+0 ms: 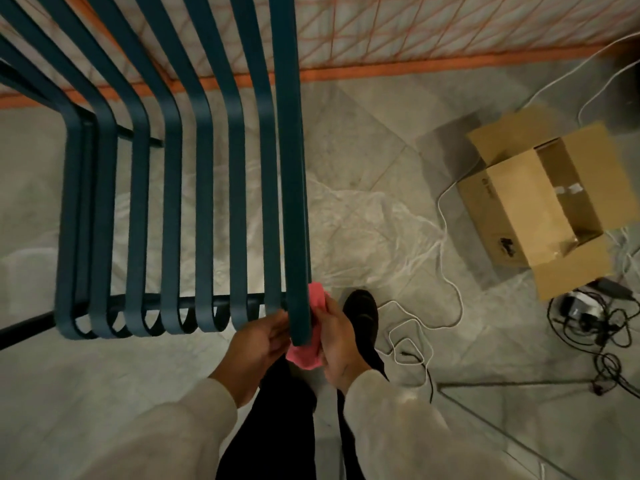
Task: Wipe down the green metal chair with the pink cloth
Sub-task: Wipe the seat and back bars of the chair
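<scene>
— Where was the pink cloth (306,344) when you looked over?

— Wrapped round the front end of the green metal chair's (173,188) outermost slat (294,202), the one on the person's right. It showed above the slat's rounded tip and again below it, so I took it to be folded about the edge rather than lying flat on top.

— And the hands?

— Both at that slat tip. The right hand (337,344) was closed on the cloth, pressing it against the slat's outer side. The left hand (258,342) sat on the inner side, fingers curled toward the same tip; I couldn't tell whether it pinched the cloth's other edge or only steadied the metal.

— Why two hands for one strip?

— My guess: a narrow curved strip lets a cloth slip off, so one hand pins it while the other squeezes from across. That way both faces get rubbed in one pass.

— The rest of the chair?

— The other slats ran to the left of that one, each curling under at the front over a dark crossbar (194,301). Nothing was touching them.

— Anything close by?

— A black shoe (360,315) just right of the slat tip, white cables (408,341) trailing beyond it, and an open cardboard box (543,209) well off to the right. Clear plastic sheeting (360,230) lay on the floor under and beside the seat.

— How far along, would you say?

— Hard to judge; I would say the edge slat was the step in hand.
</scene>
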